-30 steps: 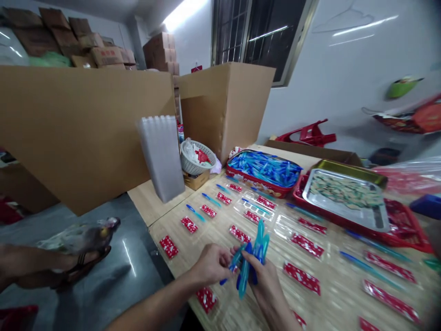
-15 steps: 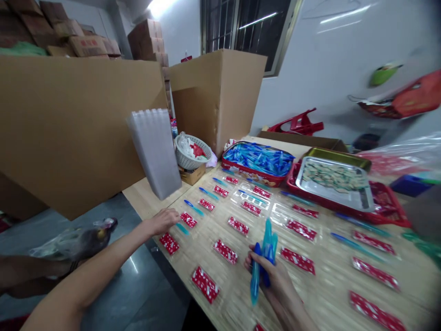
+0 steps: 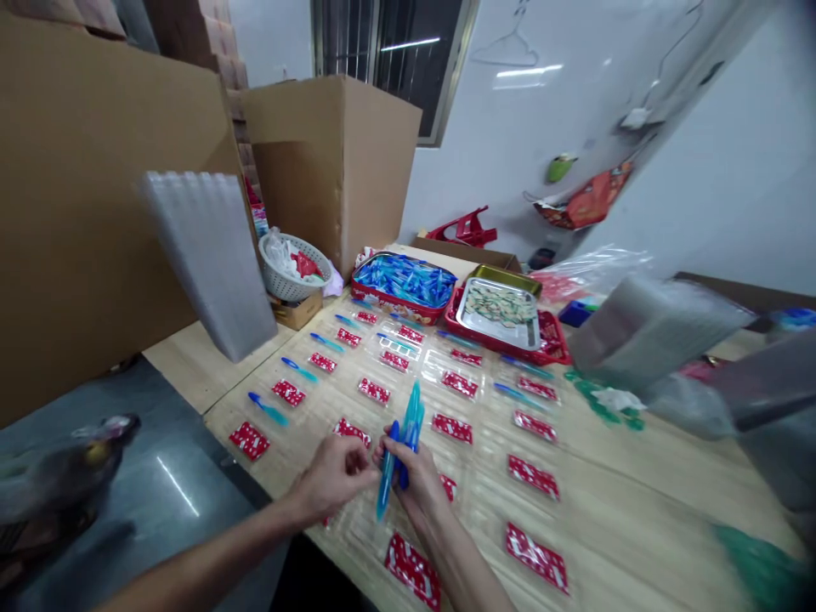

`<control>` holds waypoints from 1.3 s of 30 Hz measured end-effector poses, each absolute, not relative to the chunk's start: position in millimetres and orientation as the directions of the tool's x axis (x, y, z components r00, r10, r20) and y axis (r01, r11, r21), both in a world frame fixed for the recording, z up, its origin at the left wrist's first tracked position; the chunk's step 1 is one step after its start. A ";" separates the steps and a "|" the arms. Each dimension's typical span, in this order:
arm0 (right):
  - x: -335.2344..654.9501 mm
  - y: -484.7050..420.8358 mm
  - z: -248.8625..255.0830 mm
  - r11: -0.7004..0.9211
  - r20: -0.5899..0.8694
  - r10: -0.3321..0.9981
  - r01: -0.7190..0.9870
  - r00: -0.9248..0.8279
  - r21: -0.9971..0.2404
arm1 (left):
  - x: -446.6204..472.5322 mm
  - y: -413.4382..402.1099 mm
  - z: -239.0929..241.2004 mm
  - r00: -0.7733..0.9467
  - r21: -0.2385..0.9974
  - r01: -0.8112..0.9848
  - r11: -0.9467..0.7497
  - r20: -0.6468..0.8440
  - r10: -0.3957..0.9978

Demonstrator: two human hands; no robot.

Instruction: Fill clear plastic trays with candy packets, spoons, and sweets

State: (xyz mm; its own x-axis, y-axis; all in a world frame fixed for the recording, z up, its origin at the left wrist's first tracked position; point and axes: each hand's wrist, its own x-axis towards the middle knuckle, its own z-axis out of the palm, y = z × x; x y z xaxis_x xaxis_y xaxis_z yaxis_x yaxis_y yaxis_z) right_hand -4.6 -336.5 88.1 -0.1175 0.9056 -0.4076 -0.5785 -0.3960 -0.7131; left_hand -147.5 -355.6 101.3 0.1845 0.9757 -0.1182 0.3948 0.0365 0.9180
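My right hand [image 3: 414,480] is closed around a bunch of blue and teal pens [image 3: 400,442], held upright over the wooden table [image 3: 637,510]. My left hand [image 3: 335,476] is beside it with fingers curled, its fingertips touching the bunch near the lower ends. Rows of clear blister trays with red printed cards [image 3: 452,427] cover the table in front of my hands. Single blue pens [image 3: 268,409] lie beside the cards along the left edge.
A red tin full of blue pens [image 3: 403,283] and a metal tray in a red tray [image 3: 503,308] stand at the back. A stack of clear trays [image 3: 207,255], a white basket [image 3: 294,272] and big cardboard boxes [image 3: 331,161] lie left. Plastic bags [image 3: 650,331] sit right.
My left hand has come back from the table's left edge, leaving a pen there, and now meets the bunch in my right hand. The camera view swung to the right.
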 end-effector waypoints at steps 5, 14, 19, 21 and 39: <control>-5.2 -345.0 83.0 -0.364 -0.414 0.909 -0.571 -0.046 -0.736 | -108.8 -370.6 74.8 -0.034 0.964 0.217 0.155 -0.151 0.988; -12.7 -353.9 72.0 -0.413 -0.408 0.904 -0.494 -0.125 -0.765 | -99.8 -388.8 69.9 -0.264 0.939 0.274 0.206 -0.133 0.955; -21.3 -349.6 73.5 -0.402 -0.395 0.910 -0.499 -0.124 -0.768 | -114.8 -391.5 63.9 -0.399 0.965 0.060 0.255 -0.211 0.893; -21.2 -346.8 74.4 -0.395 -0.399 0.911 -0.508 -0.107 -0.766 | -128.1 -388.0 61.3 -0.462 0.957 -0.040 0.286 -0.272 0.844; 2.1 -348.6 90.9 -0.448 -0.431 0.881 -0.640 -0.196 -0.624 | -114.6 -385.1 72.8 -0.106 0.944 0.270 0.191 -0.168 0.980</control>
State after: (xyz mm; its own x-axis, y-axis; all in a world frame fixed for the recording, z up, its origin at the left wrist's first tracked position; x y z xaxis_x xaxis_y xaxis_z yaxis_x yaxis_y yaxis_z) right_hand 2.1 -348.6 90.9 -0.1956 0.8808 -0.4313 -0.6403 -0.4478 -0.6241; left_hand -114.6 -385.1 72.8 -0.1059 0.9801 -0.1679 0.2699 0.1908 0.9438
